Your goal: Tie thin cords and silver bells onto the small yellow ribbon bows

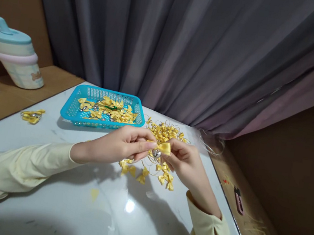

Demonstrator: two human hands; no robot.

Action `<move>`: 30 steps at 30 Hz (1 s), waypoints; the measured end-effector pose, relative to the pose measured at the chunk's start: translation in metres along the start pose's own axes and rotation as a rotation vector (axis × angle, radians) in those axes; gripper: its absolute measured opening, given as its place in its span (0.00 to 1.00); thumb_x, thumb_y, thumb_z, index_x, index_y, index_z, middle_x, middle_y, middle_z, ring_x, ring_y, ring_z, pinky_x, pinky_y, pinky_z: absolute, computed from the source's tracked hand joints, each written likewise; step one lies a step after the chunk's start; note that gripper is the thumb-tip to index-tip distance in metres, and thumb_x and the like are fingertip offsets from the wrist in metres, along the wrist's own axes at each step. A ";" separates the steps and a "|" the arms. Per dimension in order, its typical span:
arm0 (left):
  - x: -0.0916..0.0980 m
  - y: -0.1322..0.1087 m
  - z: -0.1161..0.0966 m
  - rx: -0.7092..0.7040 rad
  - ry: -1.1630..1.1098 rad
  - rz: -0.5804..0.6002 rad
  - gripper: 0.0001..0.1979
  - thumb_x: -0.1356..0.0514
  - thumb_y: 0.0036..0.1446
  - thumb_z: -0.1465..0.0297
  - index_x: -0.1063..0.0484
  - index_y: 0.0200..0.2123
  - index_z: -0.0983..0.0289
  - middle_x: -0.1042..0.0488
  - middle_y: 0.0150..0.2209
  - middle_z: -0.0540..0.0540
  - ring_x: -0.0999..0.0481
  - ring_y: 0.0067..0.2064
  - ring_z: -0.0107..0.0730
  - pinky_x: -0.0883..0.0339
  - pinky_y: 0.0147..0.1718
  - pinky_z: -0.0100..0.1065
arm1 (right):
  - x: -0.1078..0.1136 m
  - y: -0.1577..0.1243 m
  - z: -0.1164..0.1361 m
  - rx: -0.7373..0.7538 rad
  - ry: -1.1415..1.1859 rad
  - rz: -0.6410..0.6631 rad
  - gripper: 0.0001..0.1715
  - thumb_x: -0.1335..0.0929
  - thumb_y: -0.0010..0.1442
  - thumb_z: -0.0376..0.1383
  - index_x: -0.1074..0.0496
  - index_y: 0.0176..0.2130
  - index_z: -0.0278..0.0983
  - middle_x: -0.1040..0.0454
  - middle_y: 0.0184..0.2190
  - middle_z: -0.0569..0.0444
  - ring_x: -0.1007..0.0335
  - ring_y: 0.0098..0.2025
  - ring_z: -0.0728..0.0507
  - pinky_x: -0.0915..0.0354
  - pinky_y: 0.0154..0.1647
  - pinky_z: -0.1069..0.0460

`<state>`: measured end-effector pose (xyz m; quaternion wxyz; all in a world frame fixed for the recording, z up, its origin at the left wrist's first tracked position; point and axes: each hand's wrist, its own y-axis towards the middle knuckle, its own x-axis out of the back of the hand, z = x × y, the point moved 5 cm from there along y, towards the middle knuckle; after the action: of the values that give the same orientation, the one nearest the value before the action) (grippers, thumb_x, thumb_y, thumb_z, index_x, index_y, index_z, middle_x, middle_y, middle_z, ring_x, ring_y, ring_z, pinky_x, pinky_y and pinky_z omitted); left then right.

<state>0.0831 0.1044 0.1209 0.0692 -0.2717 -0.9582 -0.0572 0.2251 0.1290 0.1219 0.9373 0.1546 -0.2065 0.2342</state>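
Both of my hands meet above the white table (78,200), pinching one small yellow ribbon bow (165,147) with a silver bell (156,153) hanging under it. My left hand (122,146) grips the bow's left side with closed fingers. My right hand (184,161) pinches its right side. Under and behind the hands lies a loose pile of yellow bows on thin wire loops (166,133). More yellow bows (142,174) lie on the table just below the hands.
A blue plastic basket (70,109) holding yellow bows and bells stands at the back left. A small bunch of bows (32,115) lies by the table's left edge. A pastel lidded cup (14,55) stands on the brown ledge. A grey curtain (187,39) hangs behind.
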 end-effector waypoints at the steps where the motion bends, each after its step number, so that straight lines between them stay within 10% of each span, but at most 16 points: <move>1: -0.001 0.000 0.000 0.001 0.000 0.012 0.10 0.48 0.62 0.64 0.35 0.33 0.65 0.40 0.18 0.44 0.47 0.19 0.19 0.53 0.18 0.25 | 0.000 0.000 0.000 0.025 -0.049 -0.030 0.08 0.37 0.51 0.29 0.38 0.21 0.35 0.39 0.15 0.60 0.46 0.18 0.53 0.49 0.19 0.57; 15: -0.006 -0.001 -0.001 -0.048 0.082 0.047 0.10 0.47 0.61 0.67 0.32 0.33 0.67 0.36 0.18 0.44 0.41 0.21 0.19 0.47 0.21 0.24 | -0.005 -0.002 0.001 0.084 -0.223 -0.246 0.07 0.44 0.36 0.26 0.42 0.20 0.35 0.46 0.14 0.61 0.53 0.19 0.53 0.57 0.20 0.57; 30: -0.001 0.007 0.008 0.044 0.181 0.032 0.13 0.48 0.61 0.64 0.32 0.31 0.66 0.31 0.25 0.48 0.39 0.23 0.20 0.46 0.21 0.24 | 0.002 -0.001 -0.002 -0.057 0.069 -0.161 0.07 0.35 0.49 0.34 0.37 0.22 0.34 0.39 0.14 0.60 0.47 0.17 0.54 0.51 0.18 0.57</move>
<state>0.0869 0.1106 0.1132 0.1625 -0.2790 -0.9445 -0.0596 0.2276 0.1297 0.1206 0.9637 0.1357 -0.1673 0.1576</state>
